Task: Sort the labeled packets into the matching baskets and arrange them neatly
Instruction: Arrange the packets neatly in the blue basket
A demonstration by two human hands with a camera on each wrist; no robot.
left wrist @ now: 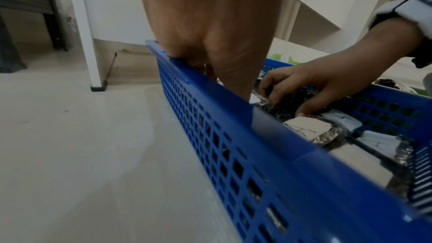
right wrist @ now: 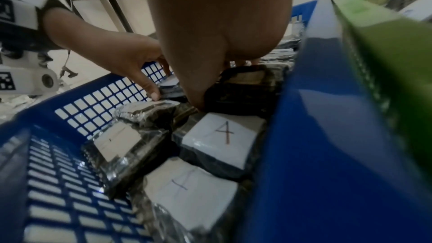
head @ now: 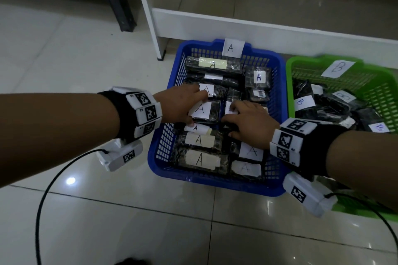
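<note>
A blue basket (head: 164, 135) tagged A holds several black packets with white A labels. To its right, a green basket (head: 379, 88) tagged B holds B packets (head: 303, 102). My left hand (head: 181, 107) reaches into the blue basket's middle. Its fingers and thumb span an A packet (head: 206, 112) from its far and near edges. My right hand (head: 245, 122) lies just to the right, fingers curled over a neighbouring black packet (left wrist: 290, 101) with the thumb at its near edge. In the right wrist view, that packet (right wrist: 240, 91) sits under the right hand (right wrist: 217, 34).
Both baskets stand on a pale tiled floor against a white shelf base (head: 258, 26). A black furniture leg (head: 120, 2) stands at the far left. Black cables (head: 49, 189) trail from the wrist cameras across the floor. A and B paper tags stick up from the baskets' far rims.
</note>
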